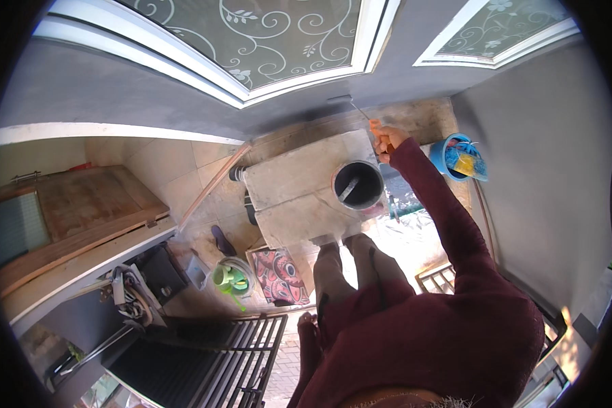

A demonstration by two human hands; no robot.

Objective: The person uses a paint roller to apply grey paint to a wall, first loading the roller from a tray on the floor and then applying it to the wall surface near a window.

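Note:
My right hand [387, 141] grips the orange handle of a paint roller [360, 112], reaching forward with the roller head against the grey wall [285, 102] below a white-framed window. Just under that arm's reach, a round bucket [367, 192] with dark contents and a pale tool inside stands on a worn, pale boxy platform [279, 177]. My legs show at the platform's near edge. My left hand [307, 321] hangs low beside my left hip, its fingers curled; whatever they may hold is hidden.
A blue bucket [440, 156] with bags sits by the right wall. Leftward lie a wooden batten [211, 187], a dark sandal [222, 241], a patterned board [279, 275], a pot with green items [228, 279] and a wooden cabinet [102, 197]. A metal gate [245, 367] is at lower left.

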